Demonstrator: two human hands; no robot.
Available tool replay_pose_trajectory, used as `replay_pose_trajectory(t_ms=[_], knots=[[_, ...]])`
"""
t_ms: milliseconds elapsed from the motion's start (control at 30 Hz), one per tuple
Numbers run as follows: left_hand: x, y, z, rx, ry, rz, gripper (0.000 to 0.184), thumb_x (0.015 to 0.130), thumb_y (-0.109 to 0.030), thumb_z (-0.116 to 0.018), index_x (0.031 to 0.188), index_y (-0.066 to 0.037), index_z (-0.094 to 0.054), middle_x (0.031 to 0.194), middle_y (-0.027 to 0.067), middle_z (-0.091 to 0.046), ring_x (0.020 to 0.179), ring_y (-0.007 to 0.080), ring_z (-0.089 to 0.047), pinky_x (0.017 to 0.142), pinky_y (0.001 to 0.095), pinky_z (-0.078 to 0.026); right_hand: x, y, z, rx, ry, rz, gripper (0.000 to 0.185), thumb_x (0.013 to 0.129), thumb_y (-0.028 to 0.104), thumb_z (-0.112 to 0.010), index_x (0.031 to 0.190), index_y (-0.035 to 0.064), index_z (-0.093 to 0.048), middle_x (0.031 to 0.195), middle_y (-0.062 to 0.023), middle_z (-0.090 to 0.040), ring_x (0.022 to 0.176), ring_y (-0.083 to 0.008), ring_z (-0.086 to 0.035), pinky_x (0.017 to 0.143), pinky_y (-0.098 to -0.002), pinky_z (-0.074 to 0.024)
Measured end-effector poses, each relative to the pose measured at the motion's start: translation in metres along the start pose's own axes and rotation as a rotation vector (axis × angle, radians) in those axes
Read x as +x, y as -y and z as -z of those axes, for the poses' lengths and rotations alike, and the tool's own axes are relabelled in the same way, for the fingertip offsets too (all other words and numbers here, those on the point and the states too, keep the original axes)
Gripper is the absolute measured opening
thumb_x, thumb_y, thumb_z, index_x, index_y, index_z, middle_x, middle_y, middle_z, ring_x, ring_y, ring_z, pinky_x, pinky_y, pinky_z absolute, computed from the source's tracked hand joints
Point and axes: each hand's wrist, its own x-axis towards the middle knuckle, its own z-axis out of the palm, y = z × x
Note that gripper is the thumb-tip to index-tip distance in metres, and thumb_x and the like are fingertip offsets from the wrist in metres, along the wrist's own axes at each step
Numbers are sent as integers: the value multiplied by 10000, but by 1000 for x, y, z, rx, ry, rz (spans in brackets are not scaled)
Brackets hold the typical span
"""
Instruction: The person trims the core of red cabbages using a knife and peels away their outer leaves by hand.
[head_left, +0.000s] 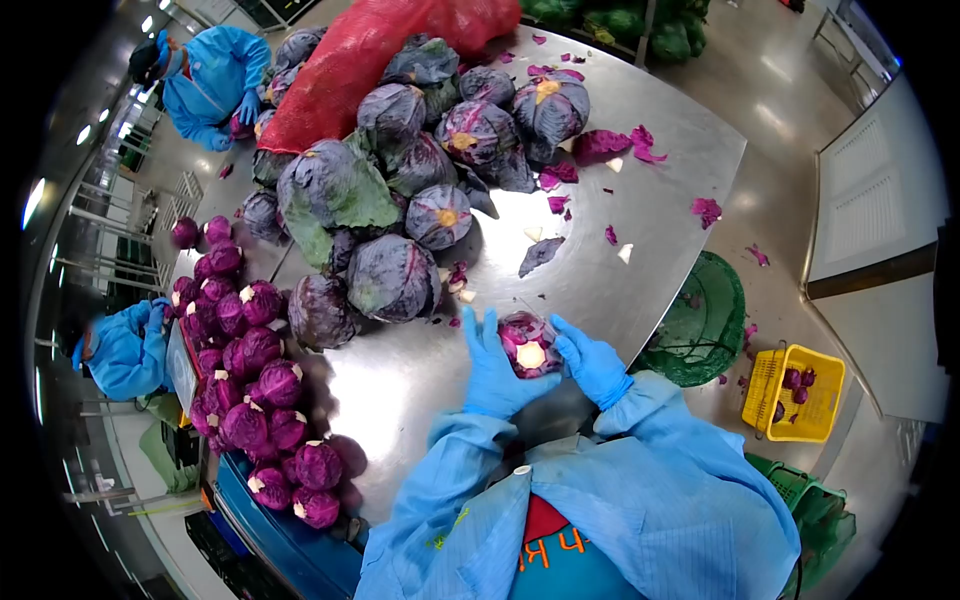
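A red cabbage (519,328) with a pale cut stem end facing me is between my hands, near the table's front edge. My left hand (499,368), in a blue glove, cups it from the left and below. From the right, my right hand (592,361), also gloved, closes its fingers against the cabbage's side. Whether a small tool is under those fingers is hidden. Beyond my hands lies a pile of untrimmed red cabbages (393,278) with dull outer leaves. Trimmed, glossy purple cabbages (246,426) are heaped to the left.
A red mesh sack (345,70) lies across the far side of the metal table (668,130). Leaf scraps (603,147) are scattered there. Right of the table stand a green basket (709,300) and a yellow crate (824,400). Two co-workers (215,85) in blue are at the left.
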Motion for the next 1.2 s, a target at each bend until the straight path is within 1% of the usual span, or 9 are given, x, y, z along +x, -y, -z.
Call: replay_pose_trajectory(t_ms=[133, 200, 233, 267, 467, 700, 1000, 1100, 1200], knots=[[21, -22, 33, -20, 607, 431, 1255, 475, -528, -896, 1434, 2, -283, 1443, 339, -261, 1326, 516, -292, 1057, 514, -370, -21, -11, -1, -16, -34, -26, 578, 982, 564, -373, 1439, 214, -434, 770, -212, -660, 713, -405, -651, 666, -480, -514], [9, -19, 21, 225, 343, 187, 1236, 480, -532, -895, 1422, 6, -304, 1394, 322, -311, 1326, 480, -304, 1055, 488, -369, -26, -12, -3, -105, 3, -59, 557, 992, 526, -402, 1452, 213, -419, 705, -148, -660, 685, -351, -665, 653, -438, -522], [4, -16, 11, 346, 211, 60, 1227, 482, -534, -895, 1416, 8, -314, 1370, 313, -336, 1325, 461, -309, 1055, 476, -369, -27, -10, -3, -122, -17, -32, 576, 988, 540, -391, 1459, 209, -403, 708, -176, -654, 663, -373, -654, 626, -466, -513], [0, -12, -5, -68, 94, 146, 1198, 496, -547, -884, 1384, 46, -339, 1376, 327, -339, 1341, 450, -293, 1081, 478, -336, -27, -5, -2, -136, -40, -7, 594, 984, 553, -380, 1466, 206, -386, 710, -204, -648, 642, -394, -643, 599, -493, -504], [-2, -19, -20, 208, 280, 111, 1216, 523, -530, -874, 1372, 130, -307, 1359, 327, -382, 1311, 456, -350, 1074, 488, -341, -7, -32, 3, -276, -71, 185, 624, 976, 567, -382, 1489, 215, -339, 620, -203, -606, 521, -373, -601, 490, -490, -469], [9, -64, -35, 454, 361, 258, 1213, 577, -581, -825, 1450, 48, -266, 1460, 240, -325, 1353, 388, -337, 1032, 503, -357, 15, -19, 35, -420, 51, 129, 576, 971, 573, -387, 1466, 278, -379, 608, -188, -607, 519, -363, -603, 489, -485, -471], [33, -90, -52, 599, 368, 379, 1151, 558, -517, -868, 1427, -26, -295, 1438, 224, -342, 1347, 394, -329, 1020, 552, -346, 44, -12, 52, -204, 135, -21, 454, 1002, 498, -321, 1273, 246, -584, 1015, -192, -668, 942, -398, -633, 816, -486, -495], [29, -91, -50, 566, 363, 336, 1128, 563, -483, -874, 1419, -21, -303, 1435, 231, -347, 1353, 411, -314, 1040, 551, -326, 56, -38, 45, -346, 103, 179, 429, 996, 478, -381, 1161, 173, -632, 954, -178, -681, 911, -401, -639, 805, -479, -501], [5, -90, -40, 504, 368, 237, 1121, 574, -482, -863, 1422, -15, -299, 1437, 246, -347, 1362, 431, -296, 1064, 554, -299, 50, -64, 59, -253, 80, -40, 504, 989, 518, -357, 1114, 126, -649, 982, -191, -678, 928, -408, -633, 837, -495, -486]])
